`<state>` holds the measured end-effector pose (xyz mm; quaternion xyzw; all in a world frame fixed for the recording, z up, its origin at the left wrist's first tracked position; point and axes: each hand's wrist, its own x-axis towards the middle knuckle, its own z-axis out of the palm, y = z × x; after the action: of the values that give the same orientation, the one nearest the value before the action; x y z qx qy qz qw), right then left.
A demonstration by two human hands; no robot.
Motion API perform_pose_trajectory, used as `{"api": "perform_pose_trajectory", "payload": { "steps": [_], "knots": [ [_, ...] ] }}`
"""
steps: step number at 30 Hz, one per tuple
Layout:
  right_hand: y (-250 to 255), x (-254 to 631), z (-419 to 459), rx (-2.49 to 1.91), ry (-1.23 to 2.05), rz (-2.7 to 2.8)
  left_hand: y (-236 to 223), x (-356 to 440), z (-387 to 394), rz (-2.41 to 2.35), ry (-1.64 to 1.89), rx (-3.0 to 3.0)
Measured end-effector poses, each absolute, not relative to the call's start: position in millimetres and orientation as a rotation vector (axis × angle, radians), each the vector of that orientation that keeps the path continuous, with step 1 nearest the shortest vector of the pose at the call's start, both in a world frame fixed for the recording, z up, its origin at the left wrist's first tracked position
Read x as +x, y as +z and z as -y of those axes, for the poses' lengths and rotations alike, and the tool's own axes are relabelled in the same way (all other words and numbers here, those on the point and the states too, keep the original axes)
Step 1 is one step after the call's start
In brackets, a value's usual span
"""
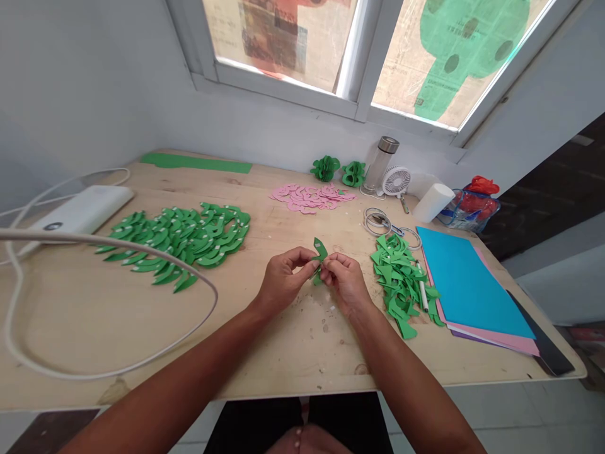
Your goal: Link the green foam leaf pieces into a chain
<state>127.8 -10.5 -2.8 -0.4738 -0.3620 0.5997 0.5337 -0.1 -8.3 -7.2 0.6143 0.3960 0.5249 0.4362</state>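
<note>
Over the middle of the wooden table, my left hand (286,277) pinches a small green paper cutout (320,248) between thumb and fingers. A pale patch shows on the upper part of the cutout. My right hand (345,277) is closed at the cutout's right edge, its thumb and fingertips pressed against the paper. The fingers cover the cutout's middle. To the left lies a spread of curved green paper pieces (189,236) with small white patches. Closer to my right hand is a heap of green paper scraps (397,277) with a white pen (422,287) on it.
Pink paper cutouts (309,197) and green paper balls (325,168) lie at the back. Scissors (399,231), a bottle (378,165), a small fan (396,181) and coloured sheets (472,280) are on the right. A white cable (142,362) loops across the left, by a power strip (82,211).
</note>
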Motion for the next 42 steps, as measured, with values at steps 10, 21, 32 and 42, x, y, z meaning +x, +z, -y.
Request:
{"api": "perform_pose_trajectory", "payload": {
  "steps": [10,21,32,42],
  "knots": [
    [-2.5,126.0,12.1,-1.132,1.415,0.855,-3.2,1.6,7.5,-0.995,1.286,1.235],
    [-4.7,129.6,10.8,-1.092,1.477,0.859,-10.4,-2.3,5.7,-1.020,1.307,1.551],
    [-5.2,129.0,10.3,-1.116,1.467,0.823,-4.7,-1.1,9.6,-1.063,1.305,1.741],
    [-2.9,126.8,11.3,-1.157,1.388,0.860,-8.5,2.2,6.9,-0.967,1.283,1.375]
  ]
}}
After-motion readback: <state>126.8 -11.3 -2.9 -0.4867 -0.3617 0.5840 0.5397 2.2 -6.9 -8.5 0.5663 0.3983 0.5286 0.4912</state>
